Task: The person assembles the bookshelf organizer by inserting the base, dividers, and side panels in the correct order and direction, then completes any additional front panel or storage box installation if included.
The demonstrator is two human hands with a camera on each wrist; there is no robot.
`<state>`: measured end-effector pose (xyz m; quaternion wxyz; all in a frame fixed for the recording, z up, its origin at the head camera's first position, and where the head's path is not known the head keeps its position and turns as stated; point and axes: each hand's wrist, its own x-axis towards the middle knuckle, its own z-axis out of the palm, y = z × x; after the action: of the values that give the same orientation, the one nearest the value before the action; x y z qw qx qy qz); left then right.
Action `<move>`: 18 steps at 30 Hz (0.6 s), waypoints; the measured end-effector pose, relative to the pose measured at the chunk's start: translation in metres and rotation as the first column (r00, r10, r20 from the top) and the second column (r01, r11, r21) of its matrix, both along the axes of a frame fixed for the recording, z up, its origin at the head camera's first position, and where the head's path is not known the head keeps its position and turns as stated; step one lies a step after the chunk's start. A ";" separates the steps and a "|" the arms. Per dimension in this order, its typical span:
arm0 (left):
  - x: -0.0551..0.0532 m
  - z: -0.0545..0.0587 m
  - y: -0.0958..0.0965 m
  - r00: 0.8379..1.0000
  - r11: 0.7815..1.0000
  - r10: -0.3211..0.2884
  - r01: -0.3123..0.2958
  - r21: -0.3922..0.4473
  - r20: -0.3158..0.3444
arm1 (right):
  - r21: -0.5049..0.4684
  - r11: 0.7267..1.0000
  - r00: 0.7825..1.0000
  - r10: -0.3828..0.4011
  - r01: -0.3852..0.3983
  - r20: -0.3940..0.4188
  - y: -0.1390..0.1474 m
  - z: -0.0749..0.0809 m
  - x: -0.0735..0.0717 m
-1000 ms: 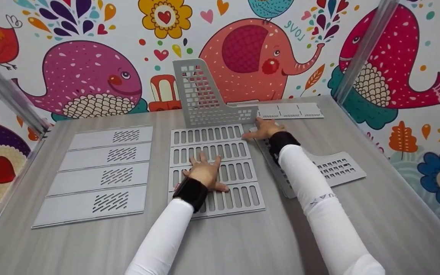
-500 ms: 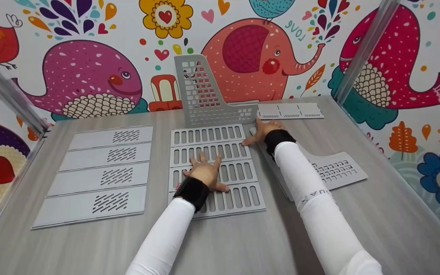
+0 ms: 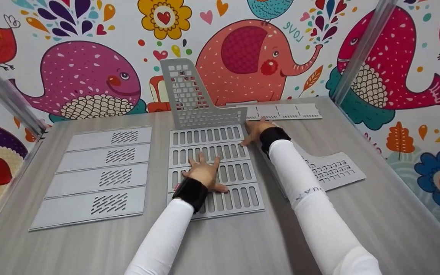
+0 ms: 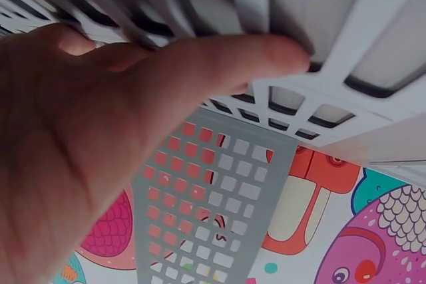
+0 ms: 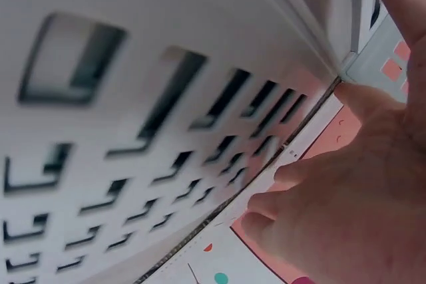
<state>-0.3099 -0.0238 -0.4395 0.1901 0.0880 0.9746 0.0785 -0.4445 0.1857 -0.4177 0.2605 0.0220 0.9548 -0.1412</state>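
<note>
My left hand (image 3: 203, 173) lies with fingers spread on a flat grey panel (image 3: 229, 160) pierced by rows of long slots. In the left wrist view its thumb (image 4: 266, 52) rests across the slots. A grey side panel (image 3: 193, 110) with square holes stands upright at the slotted panel's far edge. My right hand (image 3: 258, 130) is at the right end of that side panel, thumb reaching toward the slotted panel, fingers extended along the corner. Under my right forearm lies another side panel (image 3: 342, 181). The right wrist view shows a perforated panel (image 5: 166, 194) beside the fingers.
On the left lies a folded grey panel (image 3: 78, 172) with slanted slits in its sections. A long narrow panel (image 3: 288, 111) lies at the back right of the wooden-look table (image 3: 220, 248). A cartoon-printed wall (image 3: 243, 88) and metal posts (image 3: 369, 46) bound the table.
The upright side panel has shifted left along the slotted panel's far edge, and my right hand has moved slightly left too. My left hand stays in place on the slotted panel.
</note>
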 end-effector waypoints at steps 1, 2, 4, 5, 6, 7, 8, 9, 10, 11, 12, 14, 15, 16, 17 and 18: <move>0.000 0.000 0.000 1.000 1.000 -0.001 0.001 0.002 -0.004 | -0.010 1.000 1.000 0.004 -0.004 0.010 0.000 0.000 -0.001; 0.000 0.000 -0.001 1.000 1.000 0.000 0.000 0.005 -0.006 | -0.029 1.000 1.000 0.004 -0.003 0.020 -0.001 0.000 -0.002; 0.001 0.000 -0.001 1.000 1.000 -0.001 0.001 0.010 -0.015 | -0.060 0.998 0.999 -0.001 0.003 0.034 -0.001 -0.002 -0.005; 0.001 0.000 -0.001 1.000 1.000 -0.001 0.001 0.010 -0.020 | -0.079 0.997 0.999 -0.005 0.008 0.039 -0.001 -0.003 -0.006; 0.000 0.000 -0.001 1.000 1.000 -0.002 0.003 0.008 -0.024 | -0.100 0.995 0.999 -0.009 0.013 0.045 -0.001 -0.004 -0.008; 0.000 -0.001 -0.001 1.000 1.000 -0.003 0.003 0.005 -0.025 | -0.127 0.992 0.999 -0.012 0.018 0.049 -0.002 -0.006 -0.009; 0.000 -0.001 -0.001 1.000 1.000 -0.002 0.002 0.004 -0.025 | -0.155 0.988 0.998 -0.012 0.021 0.055 -0.002 -0.007 -0.011; 0.000 -0.001 -0.001 1.000 1.000 -0.002 0.002 0.001 -0.024 | -0.173 0.985 0.998 -0.016 0.026 0.060 -0.003 -0.009 -0.013; 0.000 -0.002 -0.001 1.000 1.000 0.000 0.000 0.001 -0.022 | -0.186 0.982 0.998 -0.017 0.028 0.064 -0.004 -0.010 -0.014; -0.001 -0.002 -0.001 1.000 1.000 0.001 -0.001 -0.001 -0.015 | -0.196 0.980 0.997 -0.025 0.038 0.071 -0.004 -0.011 -0.014; -0.001 -0.002 -0.001 1.000 1.000 -0.001 0.001 -0.005 -0.008 | -0.201 0.979 0.997 -0.029 0.045 0.078 -0.004 -0.011 -0.014; -0.001 -0.003 -0.001 1.000 1.000 0.000 0.000 -0.006 0.003 | -0.193 0.980 0.996 -0.030 0.047 0.087 -0.003 -0.011 -0.014; -0.002 -0.003 -0.001 1.000 1.000 -0.002 0.002 -0.010 0.006 | -0.187 0.981 0.995 -0.037 0.053 0.088 -0.004 -0.010 -0.013; -0.002 -0.003 0.000 1.000 1.000 -0.002 0.002 -0.011 0.009 | -0.181 0.982 0.995 -0.038 0.053 0.087 -0.004 -0.009 -0.012; -0.002 -0.002 0.000 1.000 1.000 -0.003 0.004 -0.015 0.010 | -0.170 0.984 0.996 -0.040 0.052 0.078 -0.004 -0.008 -0.010; -0.003 -0.002 0.000 1.000 1.000 -0.004 0.004 -0.016 0.006 | -0.150 0.988 0.998 -0.024 0.032 0.056 -0.004 -0.006 -0.009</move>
<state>-0.3125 -0.0239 -0.4413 0.1937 0.0880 0.9745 0.0707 -0.4538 0.1816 -0.4239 0.2853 0.0195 0.9336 -0.2161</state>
